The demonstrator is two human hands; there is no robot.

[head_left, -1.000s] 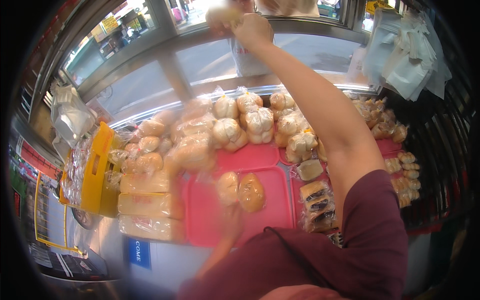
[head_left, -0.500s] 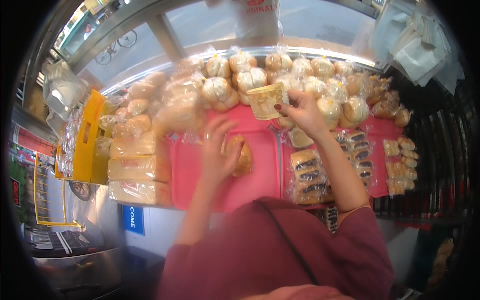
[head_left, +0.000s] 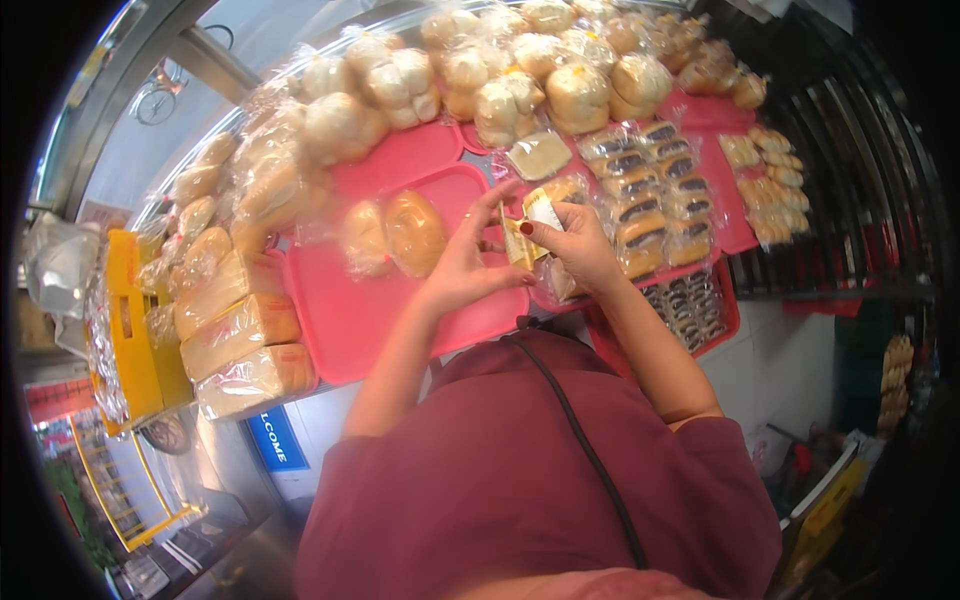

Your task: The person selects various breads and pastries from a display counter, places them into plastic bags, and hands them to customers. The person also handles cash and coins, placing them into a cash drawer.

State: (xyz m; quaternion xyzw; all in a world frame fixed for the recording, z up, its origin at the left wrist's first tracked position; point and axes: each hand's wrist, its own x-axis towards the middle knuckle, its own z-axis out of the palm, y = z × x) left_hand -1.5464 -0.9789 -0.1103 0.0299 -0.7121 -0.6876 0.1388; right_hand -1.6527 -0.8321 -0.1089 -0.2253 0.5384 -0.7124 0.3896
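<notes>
A yellowish banknote point(head_left: 519, 247), bent with a pale part sticking up, is pinched between the thumb and fingers of my right hand point(head_left: 578, 248). Its dark-painted thumbnail presses on the note. Close against the note's left side is my left hand point(head_left: 468, 262), thumb and fingers spread apart; whether its fingertips touch the paper I cannot tell. Below both hands lies a pink tray point(head_left: 345, 335). On it, left of my left hand, sit a glossy brown bun point(head_left: 415, 234) and a paler wrapped bun point(head_left: 367, 238).
Bagged round breads point(head_left: 400, 85) line the far side. Wrapped loaves point(head_left: 250, 330) stack at left beside a yellow crate point(head_left: 150, 340). Dark-filled rolls point(head_left: 640, 210) and small buns point(head_left: 775, 200) lie at right. A lower red tray point(head_left: 722, 318) holds more dark-topped pastries.
My right hand has brought the banknote down and toward me. My left hand has moved right, from beside the brown bun to the note. The view has turned; a second bun shows on the tray.
</notes>
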